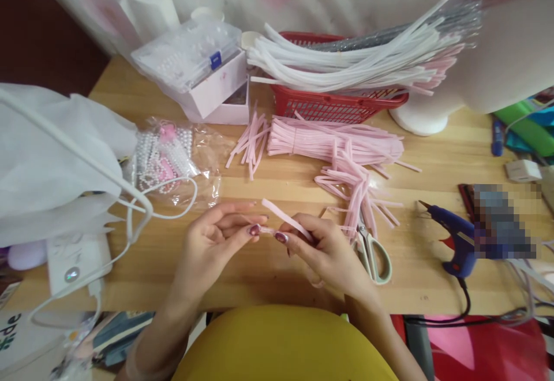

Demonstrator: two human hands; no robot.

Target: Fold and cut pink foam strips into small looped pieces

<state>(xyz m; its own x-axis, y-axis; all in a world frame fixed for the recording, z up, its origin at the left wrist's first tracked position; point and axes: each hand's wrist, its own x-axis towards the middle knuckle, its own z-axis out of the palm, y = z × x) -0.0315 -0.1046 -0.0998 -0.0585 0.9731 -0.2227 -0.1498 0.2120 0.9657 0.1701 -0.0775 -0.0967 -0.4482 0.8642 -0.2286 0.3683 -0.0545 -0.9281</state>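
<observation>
Both my hands meet above the front of the wooden table. My left hand (216,236) pinches the end of a pink pipe cleaner (285,217) between thumb and fingertips. My right hand (322,248) grips the same pipe cleaner close by, and its free end slants up to the left between the hands. Beside my right hand lie scissors (381,262) with pale handles, their blades partly under a heap of bent pink pipe cleaners (355,182). Behind that is a tied bundle of pink pipe cleaners (311,138), with short cut pieces (251,141) to its left.
A red basket (320,107) at the back carries long white pipe cleaners (311,69). A blue glue gun (454,234) lies at right, its cord over the front edge. Bagged pearl beads (164,156), a white cable (147,205) and a power bank (78,265) occupy the left.
</observation>
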